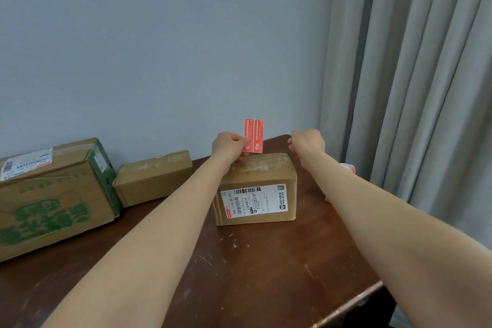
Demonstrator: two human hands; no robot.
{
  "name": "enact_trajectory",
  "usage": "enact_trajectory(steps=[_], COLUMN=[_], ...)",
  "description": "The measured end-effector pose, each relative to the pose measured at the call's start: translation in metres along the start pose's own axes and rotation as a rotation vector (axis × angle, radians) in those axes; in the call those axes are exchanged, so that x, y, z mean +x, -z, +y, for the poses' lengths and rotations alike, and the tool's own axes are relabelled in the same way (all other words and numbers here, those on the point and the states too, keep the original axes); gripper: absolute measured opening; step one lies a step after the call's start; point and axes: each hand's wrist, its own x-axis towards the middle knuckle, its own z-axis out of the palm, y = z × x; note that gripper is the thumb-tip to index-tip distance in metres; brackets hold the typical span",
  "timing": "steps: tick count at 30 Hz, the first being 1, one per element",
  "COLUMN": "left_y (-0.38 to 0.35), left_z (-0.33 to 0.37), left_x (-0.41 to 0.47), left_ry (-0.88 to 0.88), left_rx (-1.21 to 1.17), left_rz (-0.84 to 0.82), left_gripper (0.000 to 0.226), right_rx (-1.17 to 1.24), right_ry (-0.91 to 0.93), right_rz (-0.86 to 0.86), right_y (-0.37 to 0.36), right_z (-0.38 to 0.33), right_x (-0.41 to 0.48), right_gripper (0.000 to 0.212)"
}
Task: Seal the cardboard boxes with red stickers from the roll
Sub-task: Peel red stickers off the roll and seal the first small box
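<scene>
Right under us sits the scratched dark-brown wooden table [266, 274], and we reach out across it. Our left hand [229, 145] pinches the lower corner of a strip of two red paper stickers [253, 136], standing it upright just above the far edge of the small brown cardboard box with the white shipping label [257, 192]. Our right hand [307, 142] is curled into a fist beside it, with nothing showing in it.

We'd judge those stickers featherlight, floppy and quick to fold onto themselves, so an edge or corner grip suits them, fingers kept off the glue.

The box is closed, with shiny tape along its top seam, and its contents are hidden. The red-and-white sticker roll [348, 168] peeks out behind our right forearm. To the left, a second plain brown cardboard box [154, 177] and a large green-printed carton [53, 194] are both shut too.
</scene>
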Motion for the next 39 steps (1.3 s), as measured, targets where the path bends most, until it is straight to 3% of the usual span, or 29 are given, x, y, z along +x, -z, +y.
enact_trajectory(steps=[4,8,11,14,18,21,23,26,29,31,36,39], left_y=[-0.001,-0.001,0.001,0.005,0.008,0.008,0.009,0.014,0.017,0.015,0.013,0.011], left_z=[-0.002,-0.002,-0.002,-0.002,0.003,0.006,0.007,0.004,-0.009,-0.017,-0.009,0.002], left_x=[0.001,-0.001,-0.002,-0.003,-0.006,-0.006,-0.004,-0.003,-0.006,-0.007,-0.008,-0.009], left_ry=[0.043,0.078,0.102,0.098,-0.026,-0.117,-0.151,-0.166,-0.132,-0.103,-0.148,-0.146], left_rx=[-0.037,-0.051,-0.056,-0.066,-0.005,0.069,0.134,0.399,0.612,0.64,0.378,0.076], left_rz=[-0.002,-0.016,-0.037,-0.06,-0.103,-0.168,-0.138,-0.088,-0.214,-0.214,0.04,0.015], left_gripper=[0.024,0.023,0.021,0.014,0.018,0.017,0.028,0.042,0.032,0.03,0.032,0.026], right_rx=[-0.061,-0.095,-0.164,-0.187,0.0,0.154,0.134,0.17,0.212,0.22,0.22,0.284], right_ry=[0.044,0.093,0.103,0.175,0.167,0.077,0.063,0.045,0.024,0.022,0.014,-0.008], right_rz=[-0.038,0.017,-0.027,-0.078,-0.2,-0.344,-0.333,-0.281,-0.277,-0.276,-0.267,-0.277], right_y=[-0.009,-0.01,-0.014,-0.017,-0.023,-0.024,-0.022,-0.021,-0.021,-0.022,-0.021,-0.021], right_z=[0.007,0.007,0.006,0.001,-0.012,-0.012,-0.01,-0.005,-0.003,-0.001,-0.004,-0.007], right_x=[0.004,0.003,0.005,0.0,-0.006,-0.005,-0.006,-0.004,-0.002,-0.002,-0.003,-0.005], right_gripper=[0.016,0.03,0.022,0.051,0.062,0.031,0.011,0.014,0.017,0.018,0.017,0.014])
